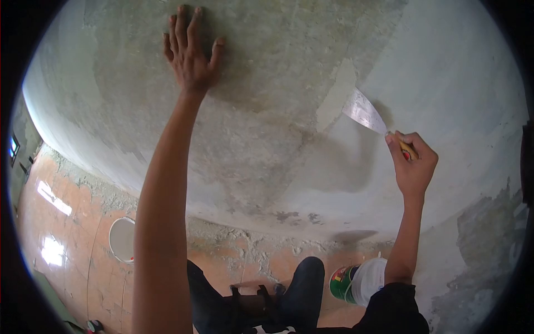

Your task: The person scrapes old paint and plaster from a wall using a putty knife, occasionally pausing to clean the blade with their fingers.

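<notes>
Broadly, a grey plastered wall (250, 161) filled most of the view, its face mottled with darker, rougher areas and smoother, paler ones. Below it ran an orange-brown tiled floor (83, 239), with crumbly mortar debris (256, 245) scattered along the foot of the wall and two bright reflections on the tiles at the left. The person's legs, in dark trousers (306, 284), showed at the bottom centre. On the floor to their right stood a green and white bucket (364, 281), partly behind the right forearm; to their left, a round tub (113, 234) with a white rim was partly covered by the left forearm. The left hand (192, 64) lay against the upper wall, palm towards it, its fingers open and spread. The right hand (414, 167) was lower and farther right, its fingers closed around the yellowish handle of a putty knife (365, 111). That knife's broad metal blade pointed up and left, its wide edge at the right side of a pale filler patch (335, 97) on the wall.
</notes>
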